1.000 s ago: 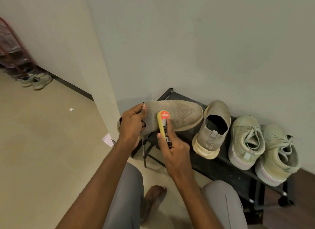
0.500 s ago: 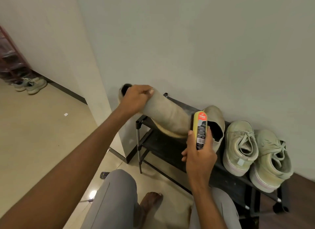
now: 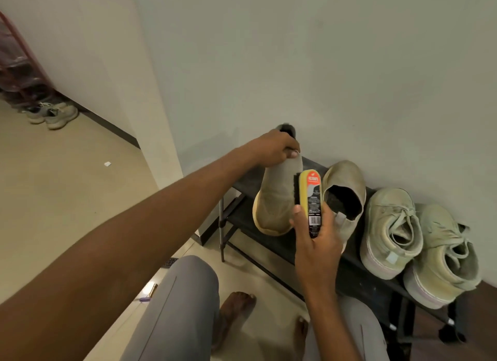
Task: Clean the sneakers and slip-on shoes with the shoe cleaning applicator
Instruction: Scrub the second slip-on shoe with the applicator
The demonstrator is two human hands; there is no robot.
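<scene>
There is just one camera, and it sits on the person's head. It looks forward and down, so the person's own grey-trousered knees (image 3: 185,301) and bare feet (image 3: 234,309) show at the bottom. The low black metal shoe rack (image 3: 357,274) against the pale painted wall (image 3: 295,64) fills the right middle, close enough for an arm to reach. The shiny cream floor (image 3: 67,185) runs away to the left, with things far off looking small. The wide lens bends straight lines near the edges.
</scene>
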